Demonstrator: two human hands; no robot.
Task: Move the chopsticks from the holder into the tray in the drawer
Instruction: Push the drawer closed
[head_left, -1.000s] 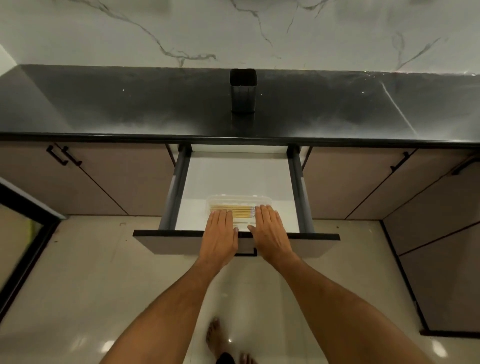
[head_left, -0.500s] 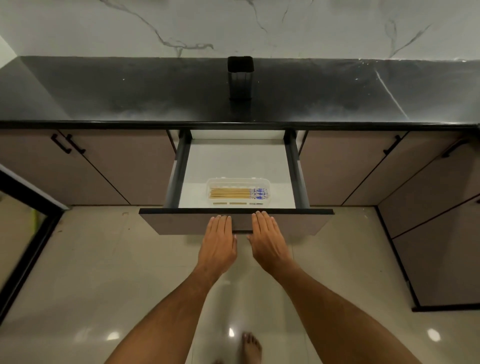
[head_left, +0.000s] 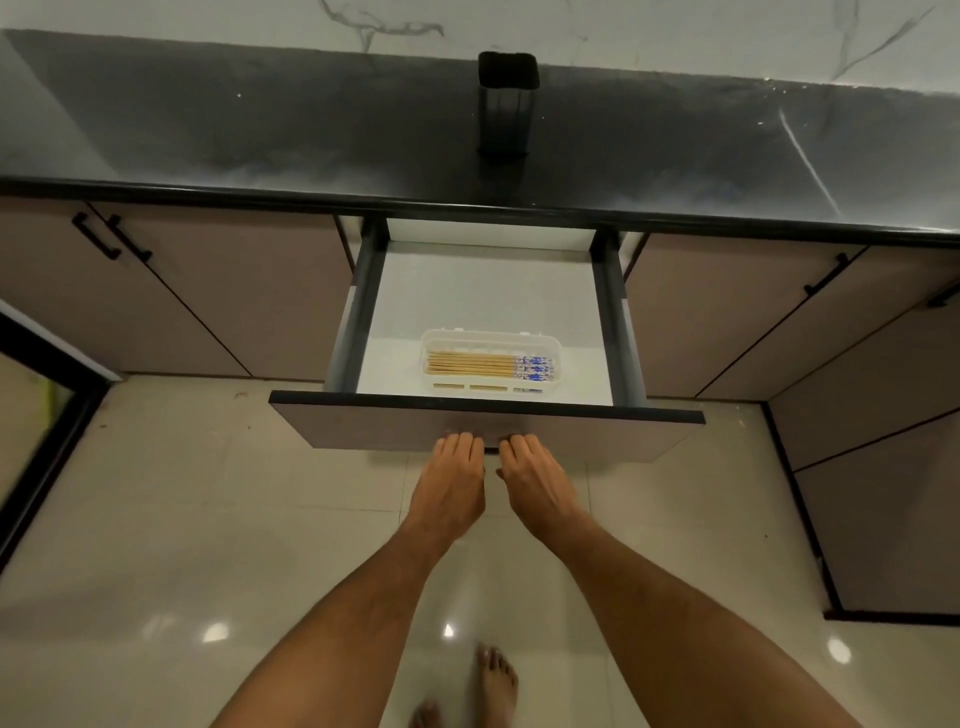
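1. Two bare hands sit side by side at the middle of the drawer front: the left hand (head_left: 453, 483) and the right hand (head_left: 535, 480); both have fingers stretched forward and close together, fingertips touching the panel; neither holds anything.
2. Between the two sets of fingertips a sliver of the short black drawer handle (head_left: 491, 450) shows; the hands cover most of it.
3. Beyond the fingers, the wide taupe-fronted drawer with a dark top edge (head_left: 363, 423) stands pulled well out from the cabinet; its inside floor is white, its side rails grey.
4. Inside, near the front and a little right of centre, lies the clear rectangular plastic tray (head_left: 491, 340); the bundle of pale wooden chopsticks with blue-and-white patterned ends (head_left: 488, 364) rests flat in it, patterned ends pointing right.
5. Above the drawer runs the glossy black stone countertop (head_left: 208, 130); on it, near the back wall, stands the dark square-mouthed upright holder (head_left: 506, 104); nothing sticks out of its top.
6. Taupe cabinet doors with black bar handles (head_left: 111, 236) flank the drawer; below, a bare foot (head_left: 496, 675) stands on the shiny pale floor tiles (head_left: 156, 519).
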